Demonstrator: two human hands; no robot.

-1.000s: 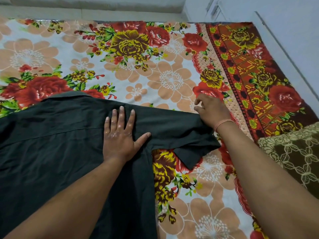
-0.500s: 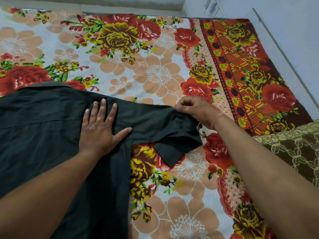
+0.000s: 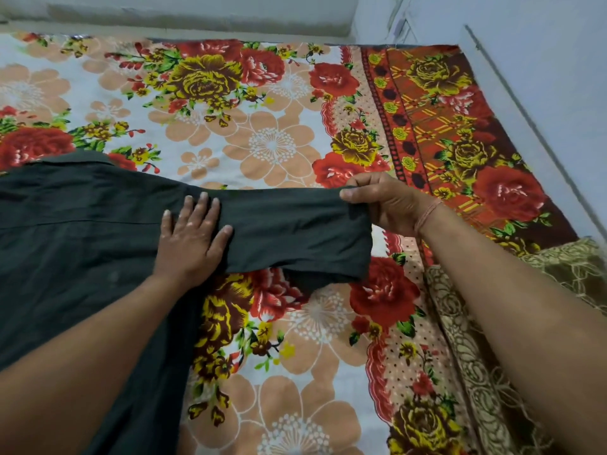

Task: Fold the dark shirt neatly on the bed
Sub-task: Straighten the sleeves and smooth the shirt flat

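Fingers of the right hand [image 3: 387, 201] pinch the dark shirt [image 3: 82, 231] sleeve [image 3: 295, 234]; left hand [image 3: 190, 238] presses flat, spread.

The shirt [image 3: 82, 244] lies spread on the bed [image 3: 279, 103], covering its near left part and running off the left and bottom edges of view. Its collar [image 3: 70, 158] is on the far side. The sleeve [image 3: 295, 234] reaches right from the shirt's body, across the middle of the bed. The left hand [image 3: 190, 239] lies flat on the shirt where the sleeve joins the body. The right hand [image 3: 387, 201] is at the sleeve's far right corner, pinching its end, which is raised off the bed. A blanket [image 3: 492, 323] lies on the bed's near right, under the right forearm.
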